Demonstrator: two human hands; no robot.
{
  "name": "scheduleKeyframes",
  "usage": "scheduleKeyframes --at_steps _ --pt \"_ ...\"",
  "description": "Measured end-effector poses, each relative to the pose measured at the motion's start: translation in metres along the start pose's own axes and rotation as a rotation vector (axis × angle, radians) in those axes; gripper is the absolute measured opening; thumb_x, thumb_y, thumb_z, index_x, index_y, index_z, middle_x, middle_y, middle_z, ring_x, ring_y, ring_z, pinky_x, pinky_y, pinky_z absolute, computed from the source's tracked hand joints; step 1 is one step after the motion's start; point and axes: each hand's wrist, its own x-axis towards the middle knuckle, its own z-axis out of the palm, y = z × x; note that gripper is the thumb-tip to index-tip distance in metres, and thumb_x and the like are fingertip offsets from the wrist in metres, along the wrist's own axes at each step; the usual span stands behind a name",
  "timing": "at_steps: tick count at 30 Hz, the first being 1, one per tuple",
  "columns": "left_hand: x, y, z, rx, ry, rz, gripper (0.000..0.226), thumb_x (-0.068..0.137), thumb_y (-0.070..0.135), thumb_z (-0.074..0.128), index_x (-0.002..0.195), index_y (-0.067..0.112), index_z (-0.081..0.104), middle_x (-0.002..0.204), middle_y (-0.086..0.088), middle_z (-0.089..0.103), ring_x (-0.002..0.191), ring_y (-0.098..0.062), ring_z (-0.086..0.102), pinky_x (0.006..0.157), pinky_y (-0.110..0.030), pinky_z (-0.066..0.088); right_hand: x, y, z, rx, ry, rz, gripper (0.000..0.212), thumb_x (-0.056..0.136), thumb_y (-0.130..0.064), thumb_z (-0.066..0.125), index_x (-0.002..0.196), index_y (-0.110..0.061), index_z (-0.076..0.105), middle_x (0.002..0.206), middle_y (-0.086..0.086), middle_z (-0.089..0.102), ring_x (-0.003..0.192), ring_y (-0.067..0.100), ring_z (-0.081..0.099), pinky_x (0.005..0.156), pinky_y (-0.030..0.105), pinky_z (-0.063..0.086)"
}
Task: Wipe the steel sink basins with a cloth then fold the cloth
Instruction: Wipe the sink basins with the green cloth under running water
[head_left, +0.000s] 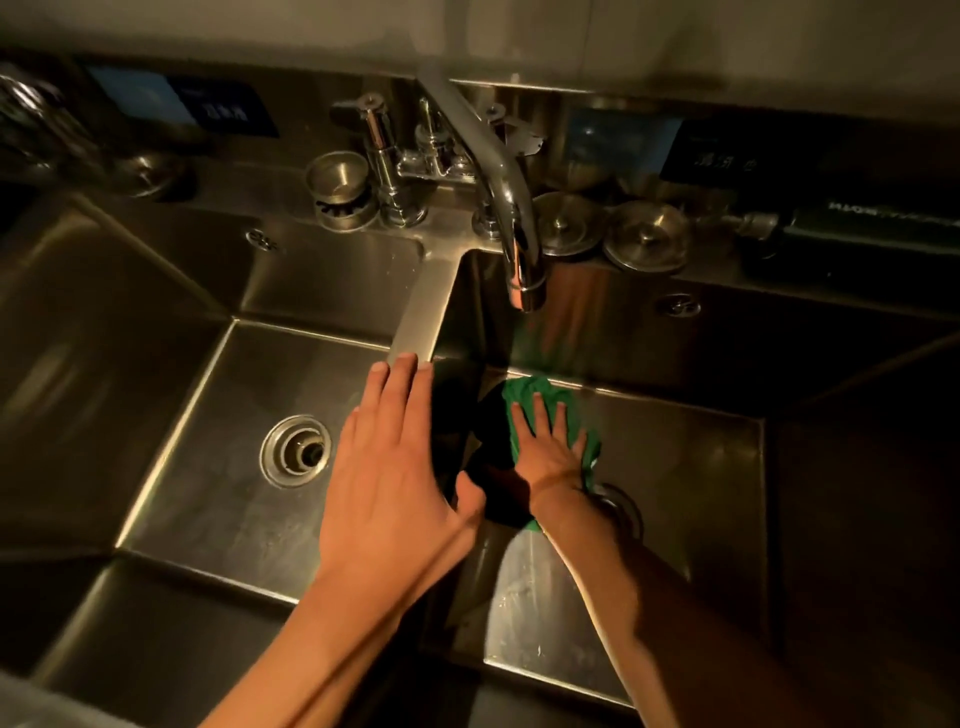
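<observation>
on the head camera i see the right hand (550, 449) spread flat, fingers straight, pressing the green cloth (530, 392) onto the floor of the right basin (691, 467), just beside its drain (626, 512) and below the faucet spout (522, 260). the left hand (395, 467) is released and holds nothing, its straight fingertips at the divider (421, 312) between the 2 basins.

The steel sink (421, 306) is holding two basins, split by a narrow rim. A green cloth (535, 395) is lying on the floor of the right basin (691, 467), close to its back wall. On the back ledge, a strainer cup (340, 189) is sitting left of the faucet (498, 171), and two round stoppers (569, 223) are resting to its right.
</observation>
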Motion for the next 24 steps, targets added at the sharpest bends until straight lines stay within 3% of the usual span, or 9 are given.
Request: scheduleKeyframes --at_steps 6,12,16,18,20,22,24 --pt "0.002 -0.003 0.003 0.017 0.015 0.012 0.099 0.080 0.048 0.062 0.163 0.013 0.019 0.172 -0.005 0.015 0.161 -0.020 0.005 0.127 -0.047 0.025 -0.001 -0.008 0.017 -0.047 0.057 -0.015 0.104 0.083 -0.086 0.031 0.158 -0.029 -0.010 0.166 0.004 -0.021 0.152 0.039 -0.016 0.117 0.065 0.001" --pt "0.002 -0.004 0.004 0.001 0.028 0.019 0.098 0.078 0.046 0.060 0.162 0.011 0.021 0.172 -0.006 0.015 0.161 -0.020 0.007 0.127 -0.047 0.024 -0.043 -0.025 0.039 -0.087 0.124 -0.189 0.077 0.095 -0.064 0.032 0.159 -0.038 -0.001 0.168 0.002 -0.011 0.154 0.033 -0.012 0.119 0.061 0.003" --pt "-0.001 0.000 0.000 -0.010 -0.001 0.007 0.103 0.075 0.044 0.060 0.163 0.013 0.016 0.173 -0.003 0.009 0.161 -0.018 0.003 0.128 -0.048 0.023 -0.104 -0.026 0.073 -0.132 0.048 -0.355 0.070 0.090 -0.044 0.049 0.155 -0.026 0.032 0.166 0.005 0.020 0.153 0.031 0.004 0.122 0.058 0.001" --pt "-0.002 0.002 -0.003 -0.021 -0.018 0.005 0.107 0.073 0.044 0.062 0.163 0.015 0.013 0.173 0.000 0.007 0.161 -0.016 0.000 0.128 -0.048 0.022 -0.130 -0.016 0.084 -0.325 -0.073 -0.541 0.059 0.088 -0.048 0.045 0.135 -0.016 0.060 0.144 0.011 0.052 0.141 0.042 0.030 0.119 0.065 -0.005" --pt "-0.003 0.004 -0.006 -0.021 -0.032 -0.002 0.108 0.073 0.043 0.064 0.164 0.016 0.011 0.174 0.002 0.003 0.161 -0.014 -0.003 0.129 -0.046 0.019 -0.151 -0.002 0.088 -0.459 -0.098 -0.741 0.046 0.089 -0.050 0.046 0.113 -0.018 0.070 0.118 0.009 0.064 0.126 0.040 0.047 0.119 0.063 0.004" --pt "-0.003 0.005 -0.007 -0.015 -0.038 -0.006 0.109 0.074 0.042 0.065 0.164 0.017 0.009 0.174 0.002 0.002 0.161 -0.014 -0.004 0.129 -0.045 0.017 -0.160 0.015 0.088 -0.577 -0.040 -0.907 0.032 0.088 -0.051 0.051 0.109 -0.032 0.065 0.115 -0.004 0.063 0.124 0.027 0.054 0.121 0.056 0.023" --pt "-0.003 0.007 -0.009 -0.009 -0.046 -0.006 0.109 0.075 0.042 0.066 0.164 0.016 0.008 0.174 0.001 0.002 0.161 -0.016 -0.004 0.129 -0.045 0.017 -0.150 0.022 0.068 -0.618 0.015 -0.912 0.024 0.080 -0.059 0.060 0.098 -0.046 0.068 0.106 -0.021 0.067 0.115 0.006 0.062 0.115 0.044 0.037"
